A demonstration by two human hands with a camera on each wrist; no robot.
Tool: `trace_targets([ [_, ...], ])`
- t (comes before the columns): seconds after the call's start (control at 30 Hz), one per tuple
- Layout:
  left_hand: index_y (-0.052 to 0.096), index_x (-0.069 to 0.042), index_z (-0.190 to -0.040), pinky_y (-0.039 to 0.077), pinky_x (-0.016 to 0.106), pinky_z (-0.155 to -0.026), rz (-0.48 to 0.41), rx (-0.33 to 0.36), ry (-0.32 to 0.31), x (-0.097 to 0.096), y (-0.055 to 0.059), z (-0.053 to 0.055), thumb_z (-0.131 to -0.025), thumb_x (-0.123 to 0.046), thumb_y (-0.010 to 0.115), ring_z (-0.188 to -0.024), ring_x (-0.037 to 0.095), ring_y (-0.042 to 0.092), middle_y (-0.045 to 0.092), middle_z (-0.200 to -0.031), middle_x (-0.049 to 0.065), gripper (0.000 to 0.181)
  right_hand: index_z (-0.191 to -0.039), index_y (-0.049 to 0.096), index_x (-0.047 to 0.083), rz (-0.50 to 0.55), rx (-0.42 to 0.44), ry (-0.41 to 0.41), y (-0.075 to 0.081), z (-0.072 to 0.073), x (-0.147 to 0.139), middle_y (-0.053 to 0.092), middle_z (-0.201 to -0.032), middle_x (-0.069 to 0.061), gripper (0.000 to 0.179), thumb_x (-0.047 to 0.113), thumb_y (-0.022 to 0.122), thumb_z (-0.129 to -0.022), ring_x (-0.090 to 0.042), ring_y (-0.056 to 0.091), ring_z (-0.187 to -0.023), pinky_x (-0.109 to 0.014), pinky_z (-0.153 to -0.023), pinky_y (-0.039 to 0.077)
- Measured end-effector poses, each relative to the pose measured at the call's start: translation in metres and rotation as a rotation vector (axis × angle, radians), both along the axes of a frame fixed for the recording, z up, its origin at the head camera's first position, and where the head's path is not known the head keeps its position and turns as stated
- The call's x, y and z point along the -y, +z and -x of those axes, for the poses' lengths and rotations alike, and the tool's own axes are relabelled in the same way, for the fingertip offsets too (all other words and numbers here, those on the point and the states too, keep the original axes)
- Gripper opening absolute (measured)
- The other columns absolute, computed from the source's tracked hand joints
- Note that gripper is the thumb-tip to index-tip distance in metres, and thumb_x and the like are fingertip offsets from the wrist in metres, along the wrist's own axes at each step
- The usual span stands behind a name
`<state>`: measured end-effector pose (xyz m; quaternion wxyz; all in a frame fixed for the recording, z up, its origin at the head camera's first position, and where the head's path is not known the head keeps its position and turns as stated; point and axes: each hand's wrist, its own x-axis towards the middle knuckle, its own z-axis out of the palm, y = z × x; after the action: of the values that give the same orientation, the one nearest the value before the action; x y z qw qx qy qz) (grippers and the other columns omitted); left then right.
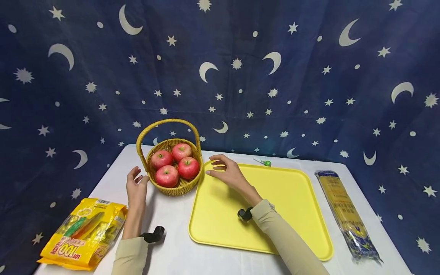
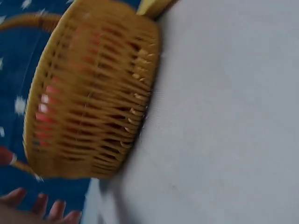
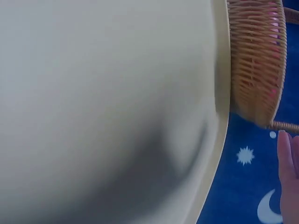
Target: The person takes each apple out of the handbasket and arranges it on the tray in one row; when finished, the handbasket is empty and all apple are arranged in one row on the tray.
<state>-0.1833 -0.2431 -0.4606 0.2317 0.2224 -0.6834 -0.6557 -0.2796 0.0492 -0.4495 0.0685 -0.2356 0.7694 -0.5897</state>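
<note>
A wicker basket with a tall arched handle stands at the back left of the table, several red apples inside it. Close by its left side is my left hand, fingers loosely bent and nothing held. My right hand hovers over the left part of a yellow tray, its fingertips pointing at the basket's right side with a gap between. In the left wrist view the basket's woven side fills the left, with fingertips below it. The right wrist view shows the basket beyond the tray's rim.
A yellow snack bag lies at the front left. Right of the tray is a long pack of noodles. Behind the tray's back edge lies a green lollipop. A dark blue star-and-moon curtain hangs behind the white table.
</note>
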Motion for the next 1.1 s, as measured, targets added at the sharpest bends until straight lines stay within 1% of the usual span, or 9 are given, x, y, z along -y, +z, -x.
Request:
trace_targets([
  [0.2, 0.013, -0.002, -0.164, 0.041, 0.013, -0.094, -0.186, 0.027, -0.171, 0.014, -0.011, 0.008, -0.097, -0.002, 0.046, -0.115, 0.007, 0.046, 0.023, -0.168, 0.018, 0.075, -0.136, 0.060, 0.002, -0.049, -0.068, 0.046, 0.001, 0.007, 0.028, 0.061, -0.139, -0.019, 0.058, 0.020, 0.083, -0.086, -0.038, 0.062, -0.123, -0.051, -0.109, 0.051],
  [0.3, 0.011, -0.006, -0.165, 0.043, 0.010, -0.095, -0.279, 0.009, -0.222, 0.017, -0.015, 0.010, -0.099, 0.000, 0.045, -0.115, 0.007, 0.047, 0.019, -0.169, 0.014, 0.075, -0.135, 0.061, 0.000, -0.090, -0.138, 0.073, 0.003, 0.011, 0.041, 0.062, -0.136, -0.019, 0.058, 0.017, 0.084, -0.086, -0.037, 0.063, -0.120, -0.051, -0.109, 0.051],
  [0.4, 0.018, -0.014, -0.166, 0.044, 0.013, -0.102, -0.332, 0.021, -0.224, 0.022, -0.017, 0.011, -0.100, -0.002, 0.046, -0.126, 0.012, 0.046, 0.022, -0.169, 0.006, 0.073, -0.134, 0.062, 0.001, -0.145, -0.195, 0.088, 0.006, 0.013, 0.055, 0.063, -0.133, -0.018, 0.055, 0.014, 0.084, -0.085, -0.034, 0.064, -0.117, -0.047, -0.106, 0.053],
  [0.53, 0.024, -0.024, -0.165, 0.038, 0.022, -0.118, -0.383, 0.026, -0.220, 0.028, -0.019, 0.015, -0.102, -0.008, 0.050, -0.142, 0.014, 0.040, 0.023, -0.169, -0.003, 0.070, -0.134, 0.063, 0.004, -0.265, -0.263, 0.083, 0.007, 0.015, 0.070, 0.064, -0.130, -0.012, 0.053, 0.015, 0.083, -0.086, -0.027, 0.063, -0.117, -0.041, -0.105, 0.053],
  [0.63, 0.028, -0.024, -0.164, 0.039, 0.021, -0.116, -0.417, 0.001, -0.228, 0.029, -0.020, 0.019, -0.103, -0.008, 0.052, -0.141, 0.014, 0.042, 0.025, -0.169, -0.004, 0.067, -0.135, 0.063, 0.007, -0.396, -0.327, 0.085, 0.008, 0.017, 0.077, 0.064, -0.131, -0.009, 0.054, 0.020, 0.083, -0.087, -0.025, 0.058, -0.122, -0.040, -0.109, 0.049],
  [0.7, 0.030, -0.022, -0.164, 0.044, 0.016, -0.109, -0.426, -0.009, -0.234, 0.028, -0.020, 0.021, -0.104, -0.006, 0.051, -0.138, 0.013, 0.045, 0.026, -0.169, -0.003, 0.065, -0.136, 0.062, 0.008, -0.482, -0.367, 0.091, 0.010, 0.018, 0.081, 0.063, -0.133, -0.008, 0.056, 0.025, 0.083, -0.086, -0.025, 0.055, -0.125, -0.042, -0.111, 0.046],
  [0.8, 0.032, -0.020, -0.163, 0.046, 0.014, -0.106, -0.422, -0.004, -0.236, 0.028, -0.021, 0.023, -0.104, -0.006, 0.050, -0.135, 0.012, 0.048, 0.027, -0.169, -0.003, 0.063, -0.139, 0.060, 0.010, -0.579, -0.380, 0.102, 0.012, 0.018, 0.088, 0.062, -0.135, -0.008, 0.061, 0.029, 0.084, -0.086, -0.027, 0.053, -0.127, -0.044, -0.110, 0.047],
  [0.93, 0.030, -0.019, -0.164, 0.042, 0.018, -0.113, -0.411, 0.010, -0.233, 0.028, -0.022, 0.023, -0.104, -0.008, 0.051, -0.137, 0.011, 0.047, 0.025, -0.170, -0.003, 0.064, -0.143, 0.054, 0.011, -0.688, -0.384, 0.097, 0.012, 0.017, 0.097, 0.059, -0.139, -0.011, 0.066, 0.030, 0.083, -0.086, -0.030, 0.052, -0.130, -0.045, -0.108, 0.050],
  [1.1, 0.031, -0.020, -0.163, 0.040, 0.021, -0.117, -0.402, 0.002, -0.236, 0.029, -0.023, 0.024, -0.104, -0.007, 0.052, -0.139, 0.012, 0.045, 0.026, -0.170, -0.004, 0.064, -0.145, 0.050, 0.008, -0.748, -0.370, 0.087, 0.012, 0.015, 0.102, 0.056, -0.144, -0.015, 0.069, 0.027, 0.083, -0.087, -0.033, 0.047, -0.136, -0.044, -0.113, 0.046],
])
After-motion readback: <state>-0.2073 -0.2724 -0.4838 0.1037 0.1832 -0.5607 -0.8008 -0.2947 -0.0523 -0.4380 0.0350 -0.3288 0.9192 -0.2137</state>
